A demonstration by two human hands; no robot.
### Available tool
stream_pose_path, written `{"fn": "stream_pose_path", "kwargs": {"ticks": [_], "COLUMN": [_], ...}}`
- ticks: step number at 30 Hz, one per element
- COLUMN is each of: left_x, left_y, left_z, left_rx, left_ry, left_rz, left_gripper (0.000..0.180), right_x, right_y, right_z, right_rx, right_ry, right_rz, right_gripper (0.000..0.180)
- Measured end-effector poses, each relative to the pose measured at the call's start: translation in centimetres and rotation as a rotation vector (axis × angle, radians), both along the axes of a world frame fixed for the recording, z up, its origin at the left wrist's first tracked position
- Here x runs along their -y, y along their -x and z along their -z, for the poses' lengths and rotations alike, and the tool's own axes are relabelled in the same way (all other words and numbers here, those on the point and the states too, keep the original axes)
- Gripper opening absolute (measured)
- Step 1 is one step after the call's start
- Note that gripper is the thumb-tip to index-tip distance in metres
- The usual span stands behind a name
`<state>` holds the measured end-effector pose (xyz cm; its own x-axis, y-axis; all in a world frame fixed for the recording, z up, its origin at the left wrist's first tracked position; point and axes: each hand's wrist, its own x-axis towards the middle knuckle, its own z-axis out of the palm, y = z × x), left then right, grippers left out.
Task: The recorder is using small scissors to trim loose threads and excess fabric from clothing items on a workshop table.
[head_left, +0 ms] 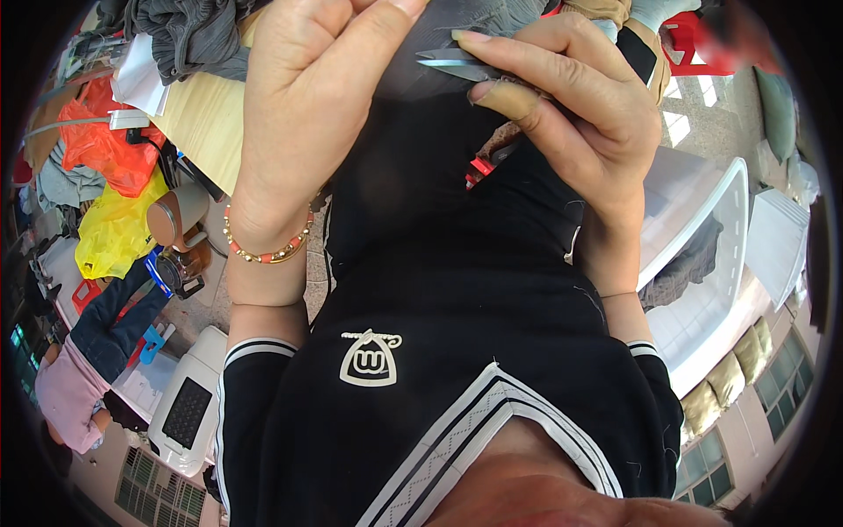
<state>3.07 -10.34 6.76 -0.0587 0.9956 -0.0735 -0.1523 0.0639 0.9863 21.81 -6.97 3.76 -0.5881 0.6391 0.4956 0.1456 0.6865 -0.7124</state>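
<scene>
A person's left hand [307, 97] is pinching a fold of dark fabric [421, 202] between thumb and curled fingers, while the right hand [571, 114] is closing around small metal snips [461, 66], blades pointing toward the left hand and lying against the cloth between the two hands. A beaded bracelet [263, 250] is circling the left wrist. Outside the left hand, a wooden tabletop [206, 123] is carrying a heap of grey cloth [189, 35], with orange [105, 145] and yellow bags [114, 228] beyond. Outside the right hand, a white plastic bin [702, 255] is holding dark fabric. The garment is blocking most of what lies beneath both hands
</scene>
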Motion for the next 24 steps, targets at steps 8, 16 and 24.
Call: {"fn": "stream_pose_path", "kwargs": {"ticks": [8,16,24], "left_x": [-0.2,-2.9,-1.0], "left_y": [0.2,1.2,4.5], "left_z": [0.2,4.1,0.6], "left_rx": [0.095,0.798,0.215], "left_ry": [0.014,-0.612,0.095], "left_rz": [0.017,0.467,0.229], "left_gripper": [0.028,0.028,0.024], "right_x": [0.2,-0.1,-0.7], "right_y": [0.0,1.2,1.3], "right_z": [0.5,0.5,-1.0], "right_rx": [-0.029,-0.447,-0.227], "right_ry": [0.102,0.935,0.869], "right_rz": [0.015,0.082,0.117], "right_gripper": [0.03,0.051,0.008]}}
